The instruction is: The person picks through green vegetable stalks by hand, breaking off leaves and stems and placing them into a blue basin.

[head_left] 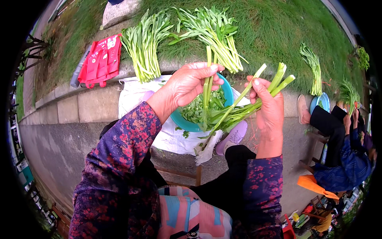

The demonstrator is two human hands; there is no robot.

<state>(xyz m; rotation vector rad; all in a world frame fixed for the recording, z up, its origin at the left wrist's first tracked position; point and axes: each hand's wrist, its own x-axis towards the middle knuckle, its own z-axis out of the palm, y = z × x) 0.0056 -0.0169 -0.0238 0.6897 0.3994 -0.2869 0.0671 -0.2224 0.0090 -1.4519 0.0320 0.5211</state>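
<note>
Two or so slim green stems [207, 91] are in the person's left hand [190, 83], nipped between thumb and forefinger with the other fingers curled in behind. A thicker bundle of leafy stems [240, 113] is in the right hand [269, 104], the thumb pressed in against the fingers; how the lower fingers close round it I cannot tell. Both lots are up over the teal basin [186, 126] and its right side, presumably so that loose bits drop in or close by.

From where I stand, the left stems run nearly straight away from the wearer, bare ends outward, lower ends over the basin. The right bundle lies aslant: cut ends point out and to the right, leafy ends back and to the left, across the near right rim.

Loose greens [191, 111] lie in the basin, which sits on a white cloth [167, 137], likely spread to catch scraps. Beyond, two bunches [145, 49] [217, 38] rest on the grassy edge, seemingly within reach. A red bag [102, 59] lies to their left; far right, a co-worker in blue [343, 169] sits near another bunch [313, 67].
</note>
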